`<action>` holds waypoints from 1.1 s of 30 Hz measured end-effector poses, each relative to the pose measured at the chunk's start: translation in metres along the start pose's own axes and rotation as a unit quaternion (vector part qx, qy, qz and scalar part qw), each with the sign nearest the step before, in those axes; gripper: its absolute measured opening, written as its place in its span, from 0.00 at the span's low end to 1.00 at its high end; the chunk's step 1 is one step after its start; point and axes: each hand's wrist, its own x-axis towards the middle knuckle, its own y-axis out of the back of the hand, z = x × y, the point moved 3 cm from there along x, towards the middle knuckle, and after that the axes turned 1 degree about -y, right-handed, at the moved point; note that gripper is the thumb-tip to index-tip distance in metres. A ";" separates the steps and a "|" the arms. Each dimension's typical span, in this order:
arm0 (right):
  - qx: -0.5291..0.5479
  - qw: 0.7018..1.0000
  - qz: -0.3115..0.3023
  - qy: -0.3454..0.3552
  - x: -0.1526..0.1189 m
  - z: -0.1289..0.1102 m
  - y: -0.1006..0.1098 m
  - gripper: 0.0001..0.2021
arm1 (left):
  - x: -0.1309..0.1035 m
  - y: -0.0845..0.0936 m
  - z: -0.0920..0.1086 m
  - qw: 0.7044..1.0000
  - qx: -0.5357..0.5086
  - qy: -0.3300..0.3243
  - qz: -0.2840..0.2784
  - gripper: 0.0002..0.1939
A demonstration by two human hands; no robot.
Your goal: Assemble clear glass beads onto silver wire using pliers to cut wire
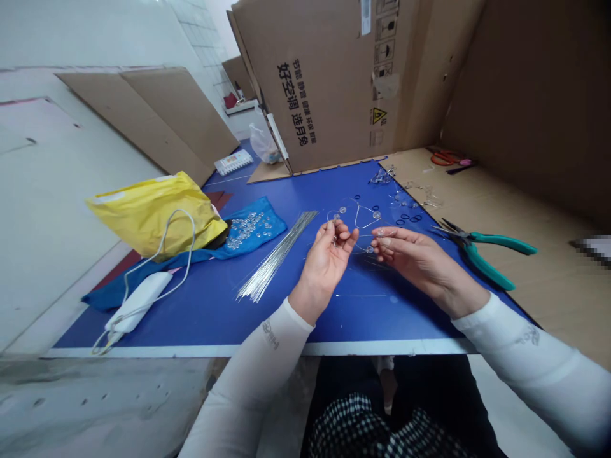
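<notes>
Over the blue tabletop, both hands pinch a thin bent metal wire (pixel 363 226) strung with clear beads (pixel 377 215). My left hand (pixel 329 254) is closed, thumb against fingers, on one side of the wire, with beads just above its fingertips. My right hand (pixel 410 254) grips the wire's other side between thumb and fingers, close to another clear bead (pixel 370 250). Left of my hands lies a bundle of straight silvery wires (pixel 277 257). Green-handled pliers (pixel 482 245) rest open-jawed to the right of my right hand. Small black rings (pixel 411 219) lie beyond it.
Many clear beads (pixel 248 230) sit on a blue cloth (pixel 270 216) beside a yellow bag (pixel 157 213). A white power strip (pixel 138 302) with its cord is at front left. Finished-looking wire pieces (pixel 383 174) and orange-handled scissors (pixel 446 158) lie at back right. Large cardboard (pixel 334 95) stands behind.
</notes>
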 end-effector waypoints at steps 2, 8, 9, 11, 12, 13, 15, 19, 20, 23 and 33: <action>0.004 1.000 -0.002 -0.002 0.000 0.001 -0.001 0.11 | 0.000 0.000 0.000 1.000 0.001 0.002 0.006 0.11; 0.022 0.999 -0.006 0.022 0.001 0.002 -0.001 0.07 | -0.001 -0.001 -0.001 1.000 -0.007 0.005 0.005 0.11; 0.024 0.999 -0.007 0.026 0.001 0.002 -0.001 0.07 | -0.001 -0.001 -0.001 1.000 -0.008 0.005 0.004 0.11; 0.020 0.999 -0.012 0.027 0.000 0.003 -0.001 0.06 | -0.001 -0.001 -0.001 1.000 -0.013 0.005 0.003 0.11; 0.016 0.999 -0.015 0.026 0.000 0.004 -0.001 0.07 | -0.001 -0.001 -0.001 1.000 -0.016 0.005 0.003 0.12; 0.011 0.999 -0.017 0.027 0.000 0.005 -0.002 0.07 | -0.001 -0.001 -0.002 1.000 -0.018 0.005 0.004 0.12; 0.004 0.999 -0.019 0.028 -0.001 0.005 -0.004 0.08 | -0.001 0.000 -0.002 1.000 -0.023 0.003 0.007 0.12; 0.022 0.999 -0.002 0.034 -0.001 0.003 -0.006 0.08 | 0.000 0.000 -0.001 1.000 -0.028 0.010 0.003 0.12; 0.027 0.999 0.002 0.035 -0.001 0.002 -0.006 0.08 | 0.000 0.000 -0.001 1.000 -0.028 0.014 0.001 0.12; 0.026 0.999 0.002 0.034 -0.001 0.001 -0.005 0.08 | 0.000 -0.001 -0.002 0.999 -0.026 0.023 -0.008 0.12; 0.031 0.999 0.020 0.025 -0.001 -0.005 -0.001 0.07 | -0.003 -0.004 -0.002 0.998 -0.002 0.053 -0.042 0.09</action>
